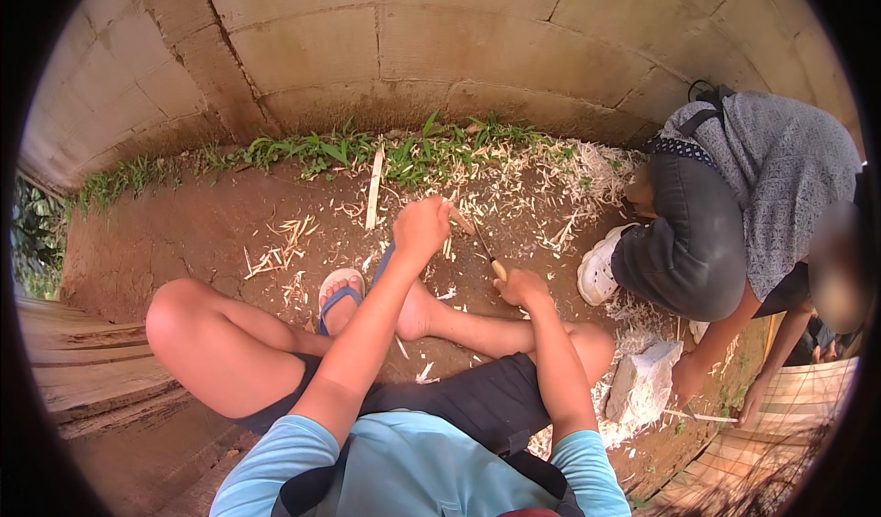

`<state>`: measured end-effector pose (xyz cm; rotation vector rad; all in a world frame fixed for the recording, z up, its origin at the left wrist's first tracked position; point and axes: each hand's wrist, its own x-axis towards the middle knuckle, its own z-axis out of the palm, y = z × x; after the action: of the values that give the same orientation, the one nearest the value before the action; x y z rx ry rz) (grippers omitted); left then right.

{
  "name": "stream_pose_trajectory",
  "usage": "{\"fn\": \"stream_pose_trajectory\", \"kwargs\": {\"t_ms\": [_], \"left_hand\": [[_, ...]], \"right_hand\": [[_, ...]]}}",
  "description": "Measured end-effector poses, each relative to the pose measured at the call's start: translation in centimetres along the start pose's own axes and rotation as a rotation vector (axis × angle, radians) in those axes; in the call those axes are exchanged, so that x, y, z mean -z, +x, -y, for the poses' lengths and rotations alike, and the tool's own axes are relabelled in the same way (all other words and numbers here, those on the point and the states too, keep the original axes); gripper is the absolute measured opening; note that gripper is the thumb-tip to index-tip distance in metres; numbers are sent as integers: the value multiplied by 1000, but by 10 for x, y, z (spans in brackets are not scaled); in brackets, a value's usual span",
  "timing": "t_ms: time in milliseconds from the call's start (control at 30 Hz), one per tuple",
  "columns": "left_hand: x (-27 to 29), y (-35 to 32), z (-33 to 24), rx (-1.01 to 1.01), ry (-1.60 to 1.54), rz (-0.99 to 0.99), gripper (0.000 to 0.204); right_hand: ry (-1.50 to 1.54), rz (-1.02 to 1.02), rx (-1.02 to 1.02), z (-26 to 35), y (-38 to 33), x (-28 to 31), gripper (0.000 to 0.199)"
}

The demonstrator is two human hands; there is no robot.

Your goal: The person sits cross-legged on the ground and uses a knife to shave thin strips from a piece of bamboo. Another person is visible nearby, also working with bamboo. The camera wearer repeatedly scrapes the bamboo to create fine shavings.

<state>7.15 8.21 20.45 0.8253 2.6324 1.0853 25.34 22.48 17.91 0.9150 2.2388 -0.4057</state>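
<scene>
My left hand (pixel 420 231) is closed round a short wooden stick (pixel 462 221), whose end sticks out to the right of the fist. My right hand (pixel 523 289) grips a knife by its light wooden handle (pixel 498 269). From the handle the thin dark blade (pixel 484 244) runs up and left, its tip close to the stick; whether the two touch I cannot tell. Both hands are over the ground, just beyond my bent legs. A blue-strapped sandal (pixel 340 299) is on my foot, left of the left forearm.
Pale shavings (pixel 541 191) litter the dirt below a block wall (pixel 477 49). A flat wood strip (pixel 374 188) lies beyond my left hand. At the right a co-worker (pixel 716 196) crouches, holding a thin strip (pixel 702 417) beside a pale stone block (pixel 642 384). Planks (pixel 83 352) stand at the left.
</scene>
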Motion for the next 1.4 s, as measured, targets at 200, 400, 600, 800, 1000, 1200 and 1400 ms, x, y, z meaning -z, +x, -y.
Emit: {"fn": "stream_pose_trajectory", "kwargs": {"t_ms": [200, 400, 600, 800, 1000, 1200, 1400], "left_hand": [[-6, -3, -7, 36, 26, -9, 27], [9, -2, -14, 48, -139, 2, 22], [28, 12, -7, 122, -131, 30, 23], [6, 9, 8, 213, -65, 24, 37], [12, 6, -1, 279, -49, 5, 42], [17, 4, -5, 194, 42, 46, 27], [6, -3, -11, 30, 55, 9, 20]], "right_hand": [[112, -128, 56, 8, -15, -12, 53], [130, -116, 114, 13, -20, -9, 50], [204, -236, 194, 15, -9, -7, 38], [149, -119, 145, 31, -11, -4, 39], [84, -22, 123, 42, -15, -1, 42], [261, -283, 13, 20, -10, 19, 44], [396, -535, 86, 17, -3, 2, 38]]}}
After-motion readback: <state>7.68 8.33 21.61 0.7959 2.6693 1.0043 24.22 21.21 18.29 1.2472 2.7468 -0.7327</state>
